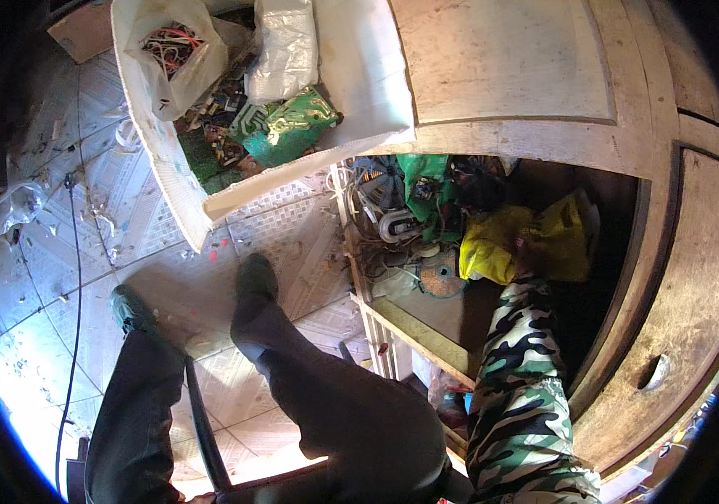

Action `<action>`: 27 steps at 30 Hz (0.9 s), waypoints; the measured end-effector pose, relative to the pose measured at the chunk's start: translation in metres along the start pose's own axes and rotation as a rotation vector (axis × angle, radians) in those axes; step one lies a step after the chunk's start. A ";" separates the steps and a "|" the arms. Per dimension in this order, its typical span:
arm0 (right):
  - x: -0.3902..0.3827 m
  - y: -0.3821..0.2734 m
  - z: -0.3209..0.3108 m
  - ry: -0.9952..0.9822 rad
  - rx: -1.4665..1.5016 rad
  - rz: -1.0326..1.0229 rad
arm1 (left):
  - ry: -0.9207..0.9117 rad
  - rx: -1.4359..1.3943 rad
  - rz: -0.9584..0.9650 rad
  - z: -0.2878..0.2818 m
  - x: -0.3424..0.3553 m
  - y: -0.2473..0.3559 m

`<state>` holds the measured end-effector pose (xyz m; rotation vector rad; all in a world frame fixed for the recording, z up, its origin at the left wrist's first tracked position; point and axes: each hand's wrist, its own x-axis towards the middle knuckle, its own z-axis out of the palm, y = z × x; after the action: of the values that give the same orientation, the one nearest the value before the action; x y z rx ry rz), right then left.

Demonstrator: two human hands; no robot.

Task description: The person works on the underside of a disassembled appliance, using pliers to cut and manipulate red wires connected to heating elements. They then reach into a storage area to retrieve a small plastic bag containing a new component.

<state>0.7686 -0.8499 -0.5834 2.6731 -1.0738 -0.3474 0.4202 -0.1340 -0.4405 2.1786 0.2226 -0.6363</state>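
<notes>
My right arm, in a camouflage sleeve, reaches down into an open wooden cabinet compartment (452, 332). At its end my right hand (525, 249), dim and partly covered, is closed on a crumpled yellow plastic bag (489, 244). The bag spreads to both sides of the hand; what it contains is hidden. Left of it lie a round coil-like part (442, 280), a green plastic bag (420, 189) and tangled cables with metal parts (380, 202). Only a sliver of my left hand (201, 498) shows at the lower edge, beside the dark seat, its fingers mostly cut off.
A white box (376, 76) at the top holds green circuit boards (296, 126), a clear bag of wires (174, 55) and a white packet (284, 50). My legs stand on a littered tiled floor (158, 218). A black cable (79, 294) runs along the left.
</notes>
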 end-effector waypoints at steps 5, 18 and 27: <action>-0.007 -0.004 -0.008 0.004 -0.016 -0.010 | 0.017 -0.027 0.005 0.000 -0.004 -0.005; 0.000 -0.005 -0.004 0.016 -0.053 -0.047 | -0.049 0.015 -0.026 0.000 -0.002 -0.008; -0.015 -0.006 0.017 -0.010 -0.089 -0.081 | 0.011 0.011 0.032 0.003 -0.002 -0.009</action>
<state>0.7567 -0.8379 -0.5995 2.6429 -0.9322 -0.4140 0.4144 -0.1308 -0.4472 2.1926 0.1902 -0.6097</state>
